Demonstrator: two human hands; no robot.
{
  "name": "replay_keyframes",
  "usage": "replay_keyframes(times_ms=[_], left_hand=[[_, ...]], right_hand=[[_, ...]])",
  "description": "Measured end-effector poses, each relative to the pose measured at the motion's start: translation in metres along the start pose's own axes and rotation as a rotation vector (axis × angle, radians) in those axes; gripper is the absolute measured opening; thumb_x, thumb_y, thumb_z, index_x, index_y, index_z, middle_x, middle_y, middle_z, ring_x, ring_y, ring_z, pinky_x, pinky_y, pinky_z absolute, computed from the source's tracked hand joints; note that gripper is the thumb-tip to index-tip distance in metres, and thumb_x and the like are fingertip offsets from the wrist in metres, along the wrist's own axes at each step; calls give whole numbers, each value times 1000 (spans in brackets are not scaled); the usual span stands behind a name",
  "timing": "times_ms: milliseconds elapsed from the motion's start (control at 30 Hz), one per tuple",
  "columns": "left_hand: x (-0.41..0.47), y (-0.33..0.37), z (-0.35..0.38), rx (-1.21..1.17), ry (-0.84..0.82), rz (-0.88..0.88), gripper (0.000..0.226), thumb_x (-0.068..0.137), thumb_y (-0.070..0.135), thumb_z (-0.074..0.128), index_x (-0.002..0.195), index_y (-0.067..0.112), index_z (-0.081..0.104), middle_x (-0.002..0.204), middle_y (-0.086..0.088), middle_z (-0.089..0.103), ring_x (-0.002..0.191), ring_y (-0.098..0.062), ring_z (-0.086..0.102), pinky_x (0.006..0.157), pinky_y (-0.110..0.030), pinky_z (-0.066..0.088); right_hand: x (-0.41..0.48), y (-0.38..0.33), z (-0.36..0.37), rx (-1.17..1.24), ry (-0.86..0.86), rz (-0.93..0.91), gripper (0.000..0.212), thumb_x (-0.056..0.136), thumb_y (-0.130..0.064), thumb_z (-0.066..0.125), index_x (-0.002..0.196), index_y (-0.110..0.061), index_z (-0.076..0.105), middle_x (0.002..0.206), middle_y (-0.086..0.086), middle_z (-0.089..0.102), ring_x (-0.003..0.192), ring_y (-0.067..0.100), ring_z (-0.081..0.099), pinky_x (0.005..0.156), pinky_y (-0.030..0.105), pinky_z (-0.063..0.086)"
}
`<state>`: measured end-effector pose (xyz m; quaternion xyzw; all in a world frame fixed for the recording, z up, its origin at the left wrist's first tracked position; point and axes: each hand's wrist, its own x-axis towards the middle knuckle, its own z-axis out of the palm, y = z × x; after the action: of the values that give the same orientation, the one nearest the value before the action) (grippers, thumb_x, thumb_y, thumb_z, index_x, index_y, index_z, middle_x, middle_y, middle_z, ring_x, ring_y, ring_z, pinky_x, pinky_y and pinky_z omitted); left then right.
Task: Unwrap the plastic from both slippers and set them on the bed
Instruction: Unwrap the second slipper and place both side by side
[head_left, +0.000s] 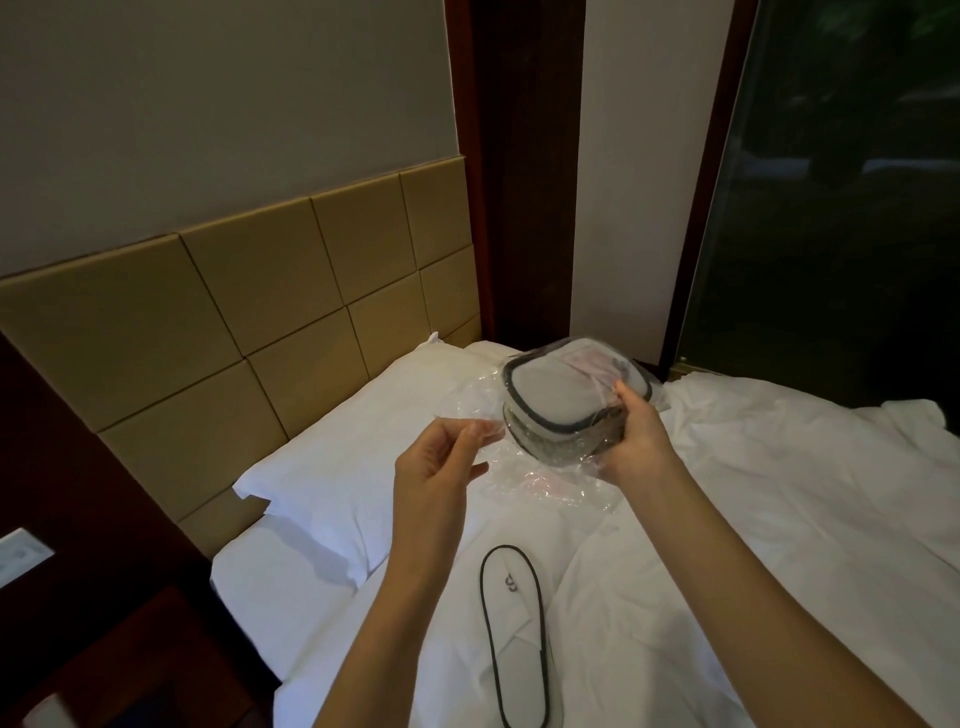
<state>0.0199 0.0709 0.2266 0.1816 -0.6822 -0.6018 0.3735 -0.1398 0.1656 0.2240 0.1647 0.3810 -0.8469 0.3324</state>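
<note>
A white slipper with dark trim (558, 392) is held up over the bed, still inside clear plastic wrap (545, 478). My right hand (631, 434) grips the slipper's near end through the plastic. My left hand (439, 465) pinches a loose edge of the plastic to the slipper's left. A second white slipper (517, 634), bare of plastic, lies flat on the white bed (779, 519) below my hands, between my forearms.
A white pillow (353, 467) lies at the head of the bed, against a tan padded headboard (234, 322). A dark wooden nightstand (104, 649) stands to the left. A dark window (841, 208) is at the right behind the bed.
</note>
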Motion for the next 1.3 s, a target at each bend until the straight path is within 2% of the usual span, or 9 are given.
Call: replay_keyframes(times_ms=[133, 467, 667, 767, 867, 933, 1067, 1200, 1300], left_hand=[[-1, 2, -3, -12, -19, -13, 22, 96, 18, 49, 85, 14, 67, 84, 9, 75, 86, -10, 71, 69, -20, 55], [4, 8, -6, -22, -141, -110, 26, 95, 12, 50, 78, 15, 69, 73, 4, 74, 71, -12, 69, 68, -22, 56], [5, 8, -5, -79, -171, -169, 35, 94, 11, 52, 68, 22, 73, 68, 0, 72, 70, -17, 68, 66, -24, 56], [6, 9, -5, -134, -119, -171, 29, 93, 11, 53, 76, 23, 74, 66, 0, 70, 68, -17, 66, 66, -27, 57], [6, 9, -6, -134, -14, -99, 15, 94, 16, 54, 104, 25, 63, 74, 5, 71, 71, -11, 68, 67, -25, 58], [5, 9, -5, -127, 32, -74, 26, 91, 25, 59, 117, 26, 55, 93, 8, 71, 84, -11, 69, 70, -24, 56], [0, 8, 0, -138, -3, -155, 59, 76, 48, 60, 130, 29, 47, 127, 6, 56, 110, -16, 61, 87, -31, 53], [-11, 4, 11, -118, -56, -103, 42, 75, 50, 64, 112, 31, 64, 110, 10, 70, 104, -7, 65, 83, -23, 54], [-16, 2, 19, -138, 24, -52, 32, 75, 45, 62, 101, 27, 71, 96, 10, 74, 95, -7, 68, 80, -20, 55]], right_hand=[[3, -4, -1, 49, 22, -32, 39, 89, -36, 64, 123, -25, 50, 101, 10, 60, 84, 33, 59, 66, 48, 53], [2, -9, -3, -30, 40, -109, 27, 91, -37, 61, 113, -26, 51, 90, 4, 60, 77, 26, 58, 51, 40, 52], [1, -10, -3, -38, 50, -123, 34, 91, -38, 60, 121, -27, 49, 92, 3, 60, 79, 26, 58, 52, 40, 52], [-3, -9, 1, -30, 28, -84, 30, 92, -39, 59, 117, -27, 48, 93, 5, 59, 78, 27, 58, 49, 41, 55], [-3, -5, 4, 57, 0, -6, 43, 90, -39, 62, 127, -21, 51, 114, 11, 63, 99, 35, 61, 82, 54, 56], [-1, -4, 4, 92, 14, 52, 50, 88, -40, 65, 132, -23, 51, 124, 13, 61, 110, 36, 59, 98, 53, 48], [-1, -2, 5, 98, 77, 96, 46, 87, -41, 65, 126, -20, 50, 104, 14, 60, 92, 36, 59, 93, 48, 51], [-2, 6, 8, 150, 81, 134, 52, 87, -40, 66, 132, -19, 49, 127, 14, 59, 113, 37, 58, 100, 48, 48], [0, 10, 9, 148, 84, 143, 57, 87, -43, 65, 136, -22, 46, 127, 15, 58, 113, 38, 58, 99, 49, 48]])
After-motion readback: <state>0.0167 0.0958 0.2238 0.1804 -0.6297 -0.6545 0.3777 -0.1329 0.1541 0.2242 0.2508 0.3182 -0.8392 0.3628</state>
